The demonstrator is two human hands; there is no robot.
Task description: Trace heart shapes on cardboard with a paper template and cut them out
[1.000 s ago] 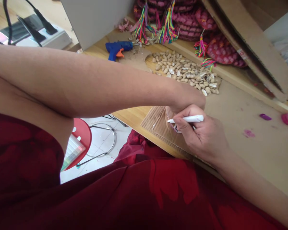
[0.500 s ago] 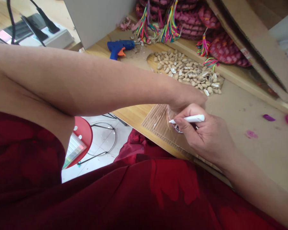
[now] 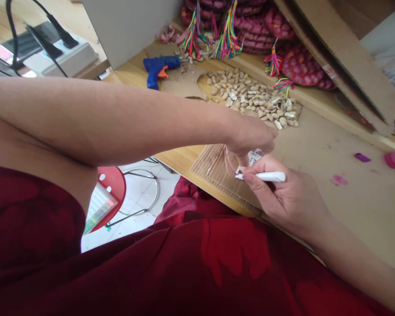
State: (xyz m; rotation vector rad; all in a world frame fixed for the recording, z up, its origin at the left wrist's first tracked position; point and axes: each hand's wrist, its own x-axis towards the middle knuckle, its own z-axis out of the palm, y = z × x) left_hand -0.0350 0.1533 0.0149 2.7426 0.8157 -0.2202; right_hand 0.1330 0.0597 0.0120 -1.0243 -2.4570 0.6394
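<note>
My right hand [image 3: 291, 199] is closed in a pinch round a white marker pen [image 3: 272, 176]. Its tip touches a brown corrugated cardboard piece [image 3: 206, 163] on the table, at a curved pinkish line. My left hand [image 3: 252, 135] reaches across from the left and holds the cardboard down, one digit pointing down onto it beside the pen tip. Some of its fingers are hidden from view. Between both hands shows a white patch with dark print [image 3: 256, 154], partly covered by them.
Peanuts and shells [image 3: 256, 98] lie behind my hands, near a blue glue gun [image 3: 159, 68]. Pink tasselled pieces [image 3: 253, 33] are stacked at the back. Leaning cardboard [image 3: 340, 57] stands at right. A red stool [image 3: 113, 197] is below left, and a power strip [image 3: 75, 57] upper left.
The pen tip has moved slightly down and right along the curved line, with my right hand. My left hand has shifted a little, showing more of the printed patch.
</note>
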